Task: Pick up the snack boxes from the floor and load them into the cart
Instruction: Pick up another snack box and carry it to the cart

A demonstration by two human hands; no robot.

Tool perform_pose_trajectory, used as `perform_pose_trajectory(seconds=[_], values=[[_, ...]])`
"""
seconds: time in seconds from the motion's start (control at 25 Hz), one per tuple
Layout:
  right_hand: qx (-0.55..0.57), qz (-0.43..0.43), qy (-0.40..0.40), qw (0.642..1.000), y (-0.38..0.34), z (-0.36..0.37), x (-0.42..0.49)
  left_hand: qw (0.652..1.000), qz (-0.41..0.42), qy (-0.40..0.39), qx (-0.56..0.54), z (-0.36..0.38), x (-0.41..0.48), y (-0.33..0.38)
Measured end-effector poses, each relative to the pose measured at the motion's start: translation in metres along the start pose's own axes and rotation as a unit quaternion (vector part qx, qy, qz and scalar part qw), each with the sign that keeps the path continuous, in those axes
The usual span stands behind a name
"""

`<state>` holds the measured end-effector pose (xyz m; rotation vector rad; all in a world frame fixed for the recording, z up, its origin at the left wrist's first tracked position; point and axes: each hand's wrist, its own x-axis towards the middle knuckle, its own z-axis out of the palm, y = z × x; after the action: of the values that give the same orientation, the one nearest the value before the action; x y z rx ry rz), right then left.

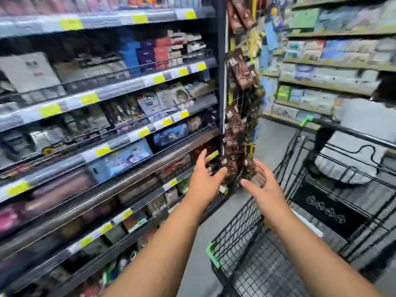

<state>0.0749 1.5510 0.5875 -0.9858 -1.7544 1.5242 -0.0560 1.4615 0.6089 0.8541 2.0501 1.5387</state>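
left hand (203,181) released, empty | right hand (266,190) released, cart (237,230) below it | snack boxes unseen through blur; probably light, stiff card; clasp opposite sides

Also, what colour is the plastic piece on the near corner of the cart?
Green: the corner piece stands out on the black wire cart, best seen in the head view.

Bare forearms (162,243), left hand (203,179), right hand (263,190), nails possibly pale-painted
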Motion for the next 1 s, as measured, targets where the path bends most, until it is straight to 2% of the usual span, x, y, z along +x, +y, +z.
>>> perform_pose_trajectory(seconds=[0.16,0.4,0.56,0.68,0.88,0.96,1.0], values=[[-0.053,-0.097,-0.146,0.983,-0.071,0.09,-0.057,0.993,0.021,0.111,0.014,-0.133,-0.069,0.012],[-0.171,-0.212,-0.329,0.904,-0.148,0.248,-0.183,0.962,0.019,0.271,0.029,-0.324,-0.229,-0.001],[-0.14,-0.199,-0.438,0.866,-0.164,0.364,-0.317,0.925,-0.02,0.377,0.049,-0.44,-0.365,-0.035],[-0.093,-0.171,-0.479,0.856,-0.168,0.439,-0.414,0.897,-0.058,0.437,0.035,-0.5,-0.451,-0.051],[-0.03,-0.144,-0.563,0.813,-0.169,0.546,-0.569,0.833,-0.116,0.54,0.036,-0.577,-0.589,-0.088],[-0.053,-0.147,-0.629,0.762,-0.162,0.602,-0.65,0.758,-0.151,0.634,0.024,-0.619,-0.652,-0.121],[-0.059,-0.146,-0.632,0.759,-0.163,0.606,-0.66,0.752,-0.156,0.64,0.027,-0.623,-0.659,-0.124]])
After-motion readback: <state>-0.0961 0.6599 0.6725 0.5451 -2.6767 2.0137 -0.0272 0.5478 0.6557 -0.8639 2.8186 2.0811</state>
